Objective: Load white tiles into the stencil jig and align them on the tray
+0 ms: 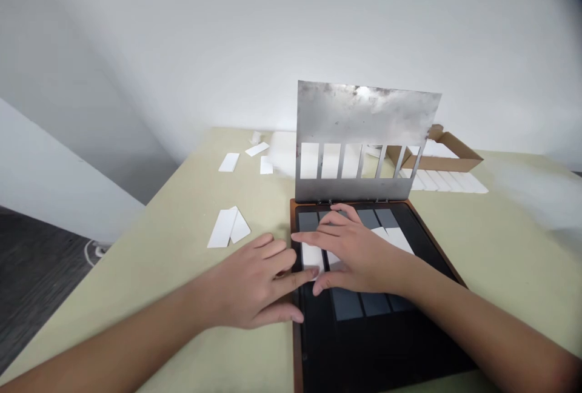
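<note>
Both hands open, no grasp: left hand [248,281] at board edge, right hand [354,253] flat on white cards [312,256], mid black board [364,362]. Some grey slots [345,304] covered, others bare; slotted steel plate [359,114] stands upright far side.

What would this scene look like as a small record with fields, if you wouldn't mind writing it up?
Left hand: spread, fingertips at a white strip
Right hand: flat over white strips on the board
Board: black board, wood-edged, with grey bands
Raised behind it: slotted metal plate, upright at the board's far edge
Table: pale green table
Loose pieces: white cards, left of the board
Far right: cardboard box, with white strips in a row beside it
</note>
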The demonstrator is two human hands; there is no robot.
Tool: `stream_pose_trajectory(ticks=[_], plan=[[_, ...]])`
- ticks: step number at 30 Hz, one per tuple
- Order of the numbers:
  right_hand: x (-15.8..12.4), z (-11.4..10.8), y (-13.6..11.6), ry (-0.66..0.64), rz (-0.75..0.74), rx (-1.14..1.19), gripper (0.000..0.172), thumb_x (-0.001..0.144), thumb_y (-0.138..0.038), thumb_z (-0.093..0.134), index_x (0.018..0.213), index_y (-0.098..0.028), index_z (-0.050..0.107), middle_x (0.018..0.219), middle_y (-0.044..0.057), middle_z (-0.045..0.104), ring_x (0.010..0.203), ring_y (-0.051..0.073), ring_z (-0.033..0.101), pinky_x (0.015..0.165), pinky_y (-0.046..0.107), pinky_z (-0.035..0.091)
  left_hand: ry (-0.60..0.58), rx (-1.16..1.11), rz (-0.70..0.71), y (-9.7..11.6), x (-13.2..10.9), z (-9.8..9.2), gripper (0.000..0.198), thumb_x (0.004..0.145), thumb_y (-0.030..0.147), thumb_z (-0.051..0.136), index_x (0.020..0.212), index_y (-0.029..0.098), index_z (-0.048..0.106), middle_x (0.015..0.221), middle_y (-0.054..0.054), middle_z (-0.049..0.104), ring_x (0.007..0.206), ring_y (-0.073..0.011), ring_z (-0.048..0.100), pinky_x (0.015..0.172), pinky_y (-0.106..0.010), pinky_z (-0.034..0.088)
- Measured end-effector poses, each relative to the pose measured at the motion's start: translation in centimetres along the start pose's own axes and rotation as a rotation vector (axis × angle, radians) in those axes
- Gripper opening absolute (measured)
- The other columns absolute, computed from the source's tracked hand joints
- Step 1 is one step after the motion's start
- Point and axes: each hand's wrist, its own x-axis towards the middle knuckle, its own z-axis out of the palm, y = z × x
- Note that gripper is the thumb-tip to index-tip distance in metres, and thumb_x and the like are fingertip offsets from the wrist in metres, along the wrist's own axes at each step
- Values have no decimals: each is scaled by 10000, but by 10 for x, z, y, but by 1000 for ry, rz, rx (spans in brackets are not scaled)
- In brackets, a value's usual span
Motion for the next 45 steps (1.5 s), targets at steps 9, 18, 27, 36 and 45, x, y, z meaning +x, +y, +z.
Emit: stream_pose_trajectory(ticks=[9,18,27,36,45], plan=[[0,7,4,40,15,-16,528,1008,-493,697,1473,-260,607,1152,35,752,1124,236,544,1176,467,221,63,4,50,1,3,-7,475,1120,508,449,1336,139,657,892,-64,645,783,-220,488,742,-388,350],[2,8,0,71,12,-38,391,1031,-249,668,1422,-229,654,1106,24,771,1091,236,536,1146,466,245,8,-123,78,7,10,-15,460,1116,461,505,1395,129,659,1375,-60,739,1025,-254,609,911,-418,382],[2,6,0,51,26,-31,557,938,14,549,1441,-211,631,1119,43,771,1091,241,533,1117,479,285,36,-129,-60,7,7,-9,454,1066,448,620,1424,169,646,1384,-53,737,1007,-257,579,907,-405,393],[1,-4,-5,92,65,-49,406,1061,-328,600,1442,-187,624,1307,99,712,1275,290,498,1151,507,285,-8,-157,-79,4,6,-9,472,1050,421,651,1461,192,618,1427,-69,710,1035,-259,568,896,-405,418],[2,6,-10,57,38,-139,757,925,-669,709,1518,-221,559,1125,76,739,1167,277,562,1220,545,190,1,-266,-165,3,1,-8,546,1049,524,603,1460,170,541,1217,-123,698,1118,-284,553,949,-400,450]])
